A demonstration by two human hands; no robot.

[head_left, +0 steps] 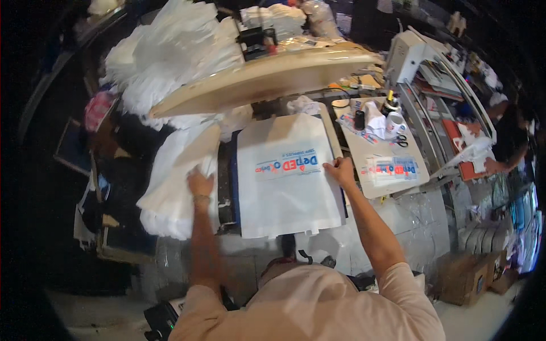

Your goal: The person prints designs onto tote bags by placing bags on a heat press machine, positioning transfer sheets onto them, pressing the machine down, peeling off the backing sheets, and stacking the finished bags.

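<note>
In front of me a flat white bag (287, 199) with blue and red print lies on a dark-edged board (234, 187). My right hand (339, 170) is at the bag's right edge, thumb and fingers closed on it near the print. To the left is a thick pile of blank white bags (170, 196), its layers fanned out at the lower edge. My left hand (200, 183) rests on this pile near its right side, fingers stretched out and slightly blurred. A long, pale raised panel (273, 74) slants over the far end of the board.
At the right, a pale board (392, 145) bears printed pieces, scissors (401, 140), a white roll (394, 124) and a black object (359, 120). A metal frame (421, 113) stands beyond it. Another white heap (176, 51) rises at the far left. A person (512, 136) works at far right.
</note>
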